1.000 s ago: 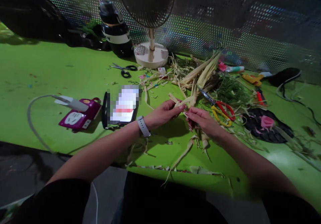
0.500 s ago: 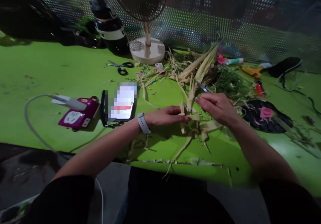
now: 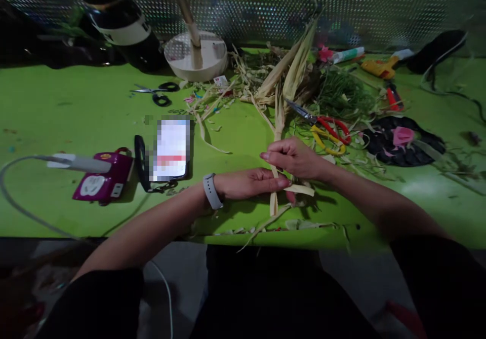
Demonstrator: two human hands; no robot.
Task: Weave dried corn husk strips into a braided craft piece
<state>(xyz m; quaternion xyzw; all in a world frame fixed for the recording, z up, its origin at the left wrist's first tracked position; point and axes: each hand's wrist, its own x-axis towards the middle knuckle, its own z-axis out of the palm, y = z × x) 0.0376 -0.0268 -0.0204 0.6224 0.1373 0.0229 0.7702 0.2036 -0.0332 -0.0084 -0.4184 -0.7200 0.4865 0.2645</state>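
Both hands pinch dried corn-husk strips (image 3: 274, 189) over a green table (image 3: 76, 111): left hand (image 3: 252, 183) below, right hand (image 3: 295, 157) above.

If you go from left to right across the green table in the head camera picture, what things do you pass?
Magenta power strip → phone with blurred screen → left hand → right hand pinching a dried husk strip → red and yellow scissors → black cloth with pink scrap.

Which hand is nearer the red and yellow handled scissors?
Right. The right hand pinches husk strips just beside the red and yellow handled scissors; the left hand sits lower, farther toward the phone side.
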